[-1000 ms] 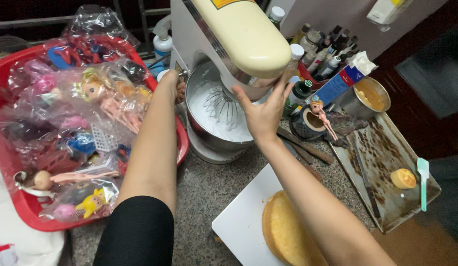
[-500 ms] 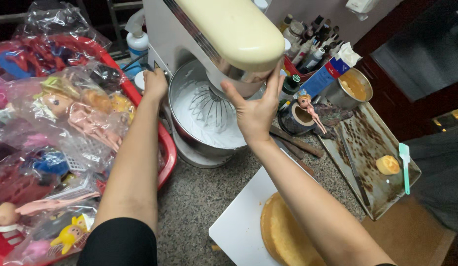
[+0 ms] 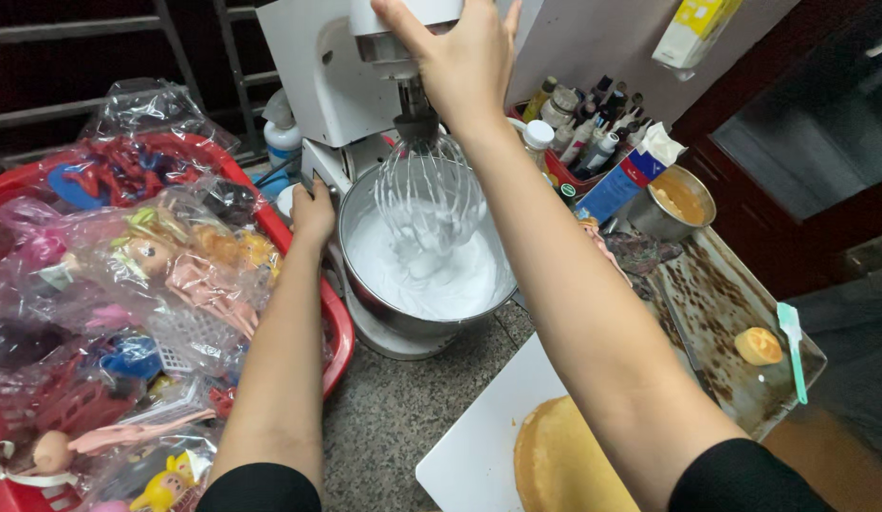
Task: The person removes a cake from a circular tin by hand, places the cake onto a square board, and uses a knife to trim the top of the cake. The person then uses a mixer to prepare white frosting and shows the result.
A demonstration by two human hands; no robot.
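A white stand mixer (image 3: 313, 81) stands at the back of the granite counter, its head tilted up. My right hand (image 3: 457, 57) grips the front of the raised head. Under it hangs the wire whisk (image 3: 427, 194), coated in white cream, over the steel bowl (image 3: 384, 308) that holds whipped white cream (image 3: 460, 280). My left hand (image 3: 313, 209) rests against the mixer's base beside the bowl's left rim.
A red basket (image 3: 339, 332) of bagged dolls and toys fills the left. A round sponge cake (image 3: 560, 465) lies on a white board (image 3: 469, 450) in front. At the right are a greasy baking tray (image 3: 721, 313) with a small cake and a teal spatula, a steel pot, bottles.
The mixer head has been tilted up with my right hand on it, lifting the whisk out of the bowl and baring the cream. My left hand stayed at the base.
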